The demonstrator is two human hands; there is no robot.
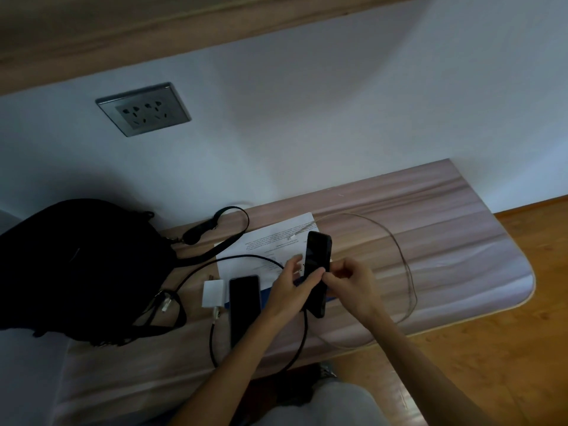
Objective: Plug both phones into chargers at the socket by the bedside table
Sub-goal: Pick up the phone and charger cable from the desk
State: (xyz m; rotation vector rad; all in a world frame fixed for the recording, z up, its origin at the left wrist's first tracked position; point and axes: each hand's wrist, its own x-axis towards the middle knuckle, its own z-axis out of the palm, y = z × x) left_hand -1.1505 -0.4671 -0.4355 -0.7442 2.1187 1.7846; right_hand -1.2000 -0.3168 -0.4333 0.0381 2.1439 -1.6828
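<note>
I hold a dark phone on edge above the bedside table. My left hand grips its lower part from the left, and my right hand pinches at its lower right side. A second dark phone lies flat on the table to the left. Beside it sits a white charger block with a black cable looping off the front edge. A thin pale cable curves across the table's right half. The grey wall socket sits high on the wall, up and to the left.
A black bag with a long strap fills the table's left end. A printed sheet of paper lies under the phones. Wooden floor lies to the right of the rounded table edge. My knee is below.
</note>
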